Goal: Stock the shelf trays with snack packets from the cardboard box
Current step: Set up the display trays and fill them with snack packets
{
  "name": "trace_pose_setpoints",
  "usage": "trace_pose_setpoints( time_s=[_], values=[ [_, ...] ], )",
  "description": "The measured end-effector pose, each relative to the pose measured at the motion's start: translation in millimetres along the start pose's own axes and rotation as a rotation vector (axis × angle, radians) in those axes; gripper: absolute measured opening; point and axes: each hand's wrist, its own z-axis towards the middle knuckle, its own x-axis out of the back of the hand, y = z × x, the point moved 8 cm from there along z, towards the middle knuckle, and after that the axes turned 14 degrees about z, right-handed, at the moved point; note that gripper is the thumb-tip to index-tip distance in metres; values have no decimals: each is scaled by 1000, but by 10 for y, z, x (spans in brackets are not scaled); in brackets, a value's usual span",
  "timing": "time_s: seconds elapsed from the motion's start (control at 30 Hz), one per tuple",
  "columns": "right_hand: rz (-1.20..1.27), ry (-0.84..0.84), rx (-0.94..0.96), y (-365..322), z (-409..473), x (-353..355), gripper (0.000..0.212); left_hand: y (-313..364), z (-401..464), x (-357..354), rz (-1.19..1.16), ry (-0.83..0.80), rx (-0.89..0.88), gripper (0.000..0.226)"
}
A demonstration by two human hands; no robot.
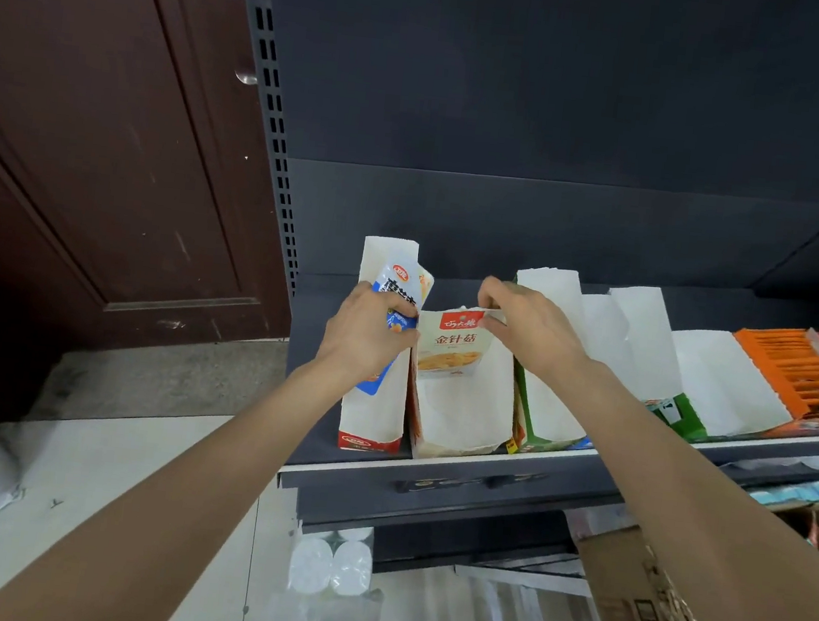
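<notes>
White trays line the shelf point(430, 479) front edge; right hand point(526, 332) pinches beige packet point(451, 347), left hand point(369, 336) clamps blue packets point(399, 289). Seat each upright against tray back.

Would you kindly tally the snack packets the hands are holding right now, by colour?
Blue-and-white packets, gripped by the left hand: 1
Beige packets with red label, pinched by the right hand: 1
Total: 2

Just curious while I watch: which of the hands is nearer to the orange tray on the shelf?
The right hand. It pinches the beige packet, several trays left of the orange tray; the left hand grips blue packets farther left.
</notes>
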Motion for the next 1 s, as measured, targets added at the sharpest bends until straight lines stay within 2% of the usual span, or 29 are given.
trace_pose_setpoints(
  time_s=[0.17,0.3,0.4,0.47,0.6,0.8,0.9,1.0],
  values=[
    [88,-4,27,6,-17,-3,20,147,-78,264,-161,186,-46,27],
    [182,66,70,53,-104,122,30,414,-136,330,-253,208,-149,26],
    [195,35,89,110,-145,129,30,620,-149,268,-279,198,-189,26],
    [161,13,128,86,-146,103,30,689,-137,183,-281,179,-162,27],
    [48,85,216,12,-128,122,26,662,-144,106,-260,187,-74,29],
    [-24,44,283,96,-126,22,27,485,-179,130,-255,221,39,30],
    [129,-24,239,141,-72,-9,26,396,-167,87,-255,131,106,31],
    [364,-185,142,180,-19,-37,22,346,-146,64,-300,50,131,23]
  ],
)
